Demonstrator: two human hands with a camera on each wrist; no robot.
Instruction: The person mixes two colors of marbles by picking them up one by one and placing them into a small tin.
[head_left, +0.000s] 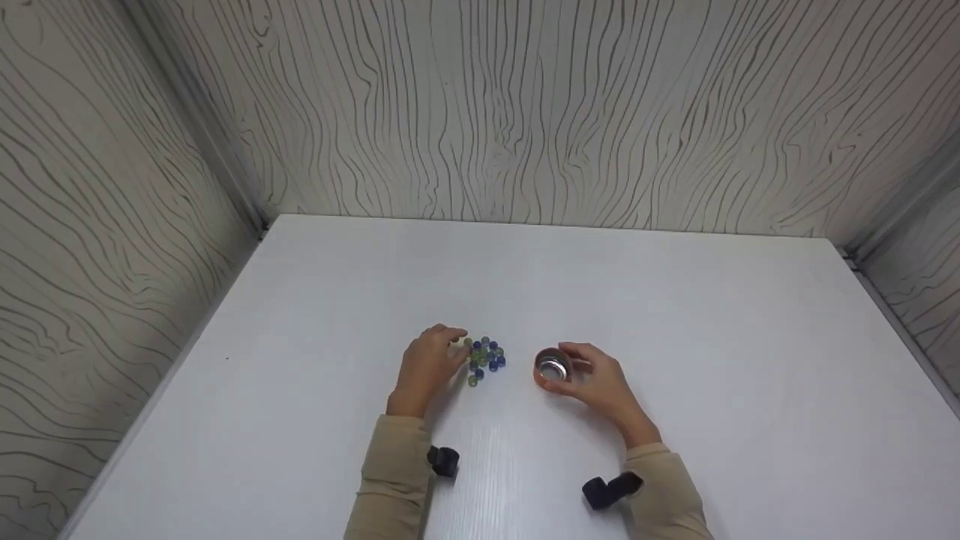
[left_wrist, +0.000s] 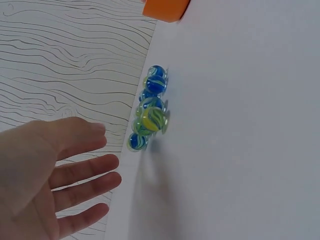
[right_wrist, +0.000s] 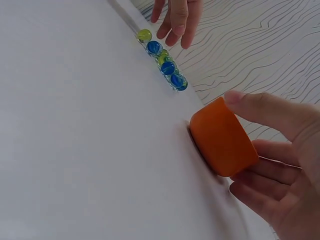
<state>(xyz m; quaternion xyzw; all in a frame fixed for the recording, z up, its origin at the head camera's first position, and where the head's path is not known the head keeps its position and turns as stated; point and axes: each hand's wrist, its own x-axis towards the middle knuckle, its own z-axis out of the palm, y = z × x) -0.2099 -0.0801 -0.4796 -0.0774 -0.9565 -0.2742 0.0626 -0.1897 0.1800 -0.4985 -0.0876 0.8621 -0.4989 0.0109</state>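
Several blue and yellow-green glass marbles (head_left: pixel 482 355) lie in a loose cluster on the white table. Just left of them is my left hand (head_left: pixel 429 366), its fingers extended and apart in the left wrist view, with nothing held. My right hand (head_left: pixel 600 379) grips a small orange cup (right_wrist: pixel 220 137) with a shiny metal inside, thumb on one side and fingers on the other. In the head view the cup's mouth faces up, and it stands to the right of the marbles. Whether its base touches the table I cannot tell.
The white table (head_left: pixel 600 285) stretches around both hands. Wood-grain patterned panels (head_left: pixel 525 112) rise behind it and at both sides. A black camera mount sits on each sleeve, the left one (head_left: pixel 444 460) and the right one (head_left: pixel 609 491) both close above the table.
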